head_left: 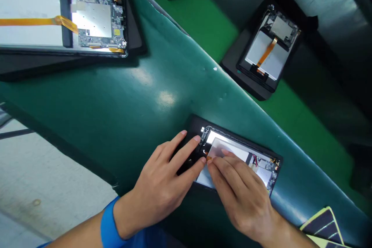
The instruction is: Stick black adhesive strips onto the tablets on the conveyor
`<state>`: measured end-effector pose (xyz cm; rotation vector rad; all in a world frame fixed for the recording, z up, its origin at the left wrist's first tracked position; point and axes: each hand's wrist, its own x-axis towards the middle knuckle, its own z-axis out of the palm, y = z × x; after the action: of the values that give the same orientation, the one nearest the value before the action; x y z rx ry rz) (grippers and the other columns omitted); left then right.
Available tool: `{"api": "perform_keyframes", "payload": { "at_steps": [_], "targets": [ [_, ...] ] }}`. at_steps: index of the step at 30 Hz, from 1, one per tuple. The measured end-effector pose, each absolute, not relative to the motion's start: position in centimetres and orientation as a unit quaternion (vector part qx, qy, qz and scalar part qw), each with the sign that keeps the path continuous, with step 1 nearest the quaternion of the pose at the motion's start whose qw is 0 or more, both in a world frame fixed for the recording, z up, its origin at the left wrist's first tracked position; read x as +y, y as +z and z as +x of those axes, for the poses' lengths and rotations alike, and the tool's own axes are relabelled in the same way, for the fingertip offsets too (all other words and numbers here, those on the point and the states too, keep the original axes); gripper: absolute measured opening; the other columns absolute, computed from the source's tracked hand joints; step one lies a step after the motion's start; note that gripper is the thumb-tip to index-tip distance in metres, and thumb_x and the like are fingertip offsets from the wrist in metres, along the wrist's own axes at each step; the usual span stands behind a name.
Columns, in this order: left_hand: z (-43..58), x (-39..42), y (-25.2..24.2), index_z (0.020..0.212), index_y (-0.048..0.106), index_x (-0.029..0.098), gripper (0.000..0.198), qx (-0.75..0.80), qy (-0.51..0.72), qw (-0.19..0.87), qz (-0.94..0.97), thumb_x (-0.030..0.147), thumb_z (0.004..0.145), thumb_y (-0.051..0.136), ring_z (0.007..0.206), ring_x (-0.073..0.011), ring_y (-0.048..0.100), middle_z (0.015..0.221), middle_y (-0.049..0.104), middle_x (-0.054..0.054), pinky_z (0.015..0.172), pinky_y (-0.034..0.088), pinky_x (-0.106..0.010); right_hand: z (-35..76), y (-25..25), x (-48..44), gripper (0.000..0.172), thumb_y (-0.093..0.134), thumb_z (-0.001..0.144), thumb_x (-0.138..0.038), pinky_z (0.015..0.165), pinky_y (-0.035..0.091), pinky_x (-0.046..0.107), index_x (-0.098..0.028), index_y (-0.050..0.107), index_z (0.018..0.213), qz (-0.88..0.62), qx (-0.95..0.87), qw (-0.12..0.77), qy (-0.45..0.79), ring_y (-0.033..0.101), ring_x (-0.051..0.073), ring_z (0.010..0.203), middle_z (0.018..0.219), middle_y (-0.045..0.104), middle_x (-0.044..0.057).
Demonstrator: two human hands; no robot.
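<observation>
Near the tabletop's (122, 100) front edge, left hand (162, 186) flat, grip empty, steadies the thin, likely fragile tablet (263, 162); right hand (241, 193) presses fingertips on its film (223, 148), pinching nothing.

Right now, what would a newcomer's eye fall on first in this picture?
Two bare hands, left hand and right hand, press on an opened tablet at the bottom centre. Another opened tablet with orange ribbon cable lies top left, and a third tablet lies top right on the green belt.

Opened tablet (238, 159) on mat (145, 97), second tablet (87, 19) far left, third (269, 48) behind right
</observation>
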<state>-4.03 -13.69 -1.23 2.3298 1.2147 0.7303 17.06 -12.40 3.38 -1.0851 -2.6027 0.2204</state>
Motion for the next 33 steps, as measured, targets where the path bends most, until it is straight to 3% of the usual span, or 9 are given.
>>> {"api": "perform_keyframes", "payload": {
  "at_steps": [7,15,18,22,33],
  "targets": [
    [-4.7,-13.4,-0.8,0.130,0.064,0.011,0.039,0.377,0.197,0.133,0.895,0.010,0.094,0.049,0.137,-0.0493,0.046,0.147,0.054,-0.020,0.086,0.057,-0.054,17.0,3.7,-12.2,0.027,0.046,0.095,0.000,0.094,0.061,0.042,-0.001,0.072,0.103,-0.371,-0.915,0.140,0.078,0.068,0.027,0.095,0.099,0.073,0.015],
    [-4.7,-12.7,-0.4,0.129,0.066,0.014,0.039,0.377,0.183,0.097,0.903,0.012,0.094,0.048,0.126,-0.0461,0.057,0.142,0.061,-0.016,0.086,0.057,-0.054,17.3,3.0,-12.3,0.028,0.045,0.098,-0.001,0.099,0.059,0.042,0.000,0.071,0.107,-0.384,-0.904,0.157,0.102,0.066,0.026,0.102,0.103,0.071,0.015],
    [-4.7,-12.9,-0.7,0.130,0.066,0.014,0.039,0.382,0.184,0.100,0.900,0.013,0.094,0.050,0.126,-0.0454,0.058,0.141,0.061,-0.017,0.089,0.057,-0.056,17.9,2.2,-12.5,0.022,0.057,0.095,-0.002,0.105,0.056,0.044,-0.001,0.070,0.113,-0.381,-0.902,0.165,0.115,0.065,0.025,0.107,0.108,0.070,0.015],
    [-4.7,-13.1,-0.8,0.125,0.068,0.016,0.037,0.387,0.191,0.102,0.896,0.013,0.094,0.049,0.126,-0.0433,0.059,0.139,0.063,-0.015,0.091,0.058,-0.055,19.0,1.7,-13.0,0.033,0.071,0.092,-0.013,0.108,0.055,0.044,-0.002,0.067,0.123,-0.369,-0.912,0.150,0.096,0.063,0.025,0.115,0.115,0.070,0.015],
    [-5.0,-13.3,-1.1,0.132,0.065,0.018,0.042,0.385,0.183,0.119,0.897,0.014,0.093,0.050,0.134,-0.0439,0.052,0.145,0.058,-0.016,0.098,0.051,-0.057,18.7,2.2,-13.3,0.029,0.061,0.100,-0.018,0.109,0.053,0.045,-0.004,0.068,0.124,-0.353,-0.931,0.092,0.030,0.065,0.025,0.114,0.116,0.074,0.011]
  ]
}}
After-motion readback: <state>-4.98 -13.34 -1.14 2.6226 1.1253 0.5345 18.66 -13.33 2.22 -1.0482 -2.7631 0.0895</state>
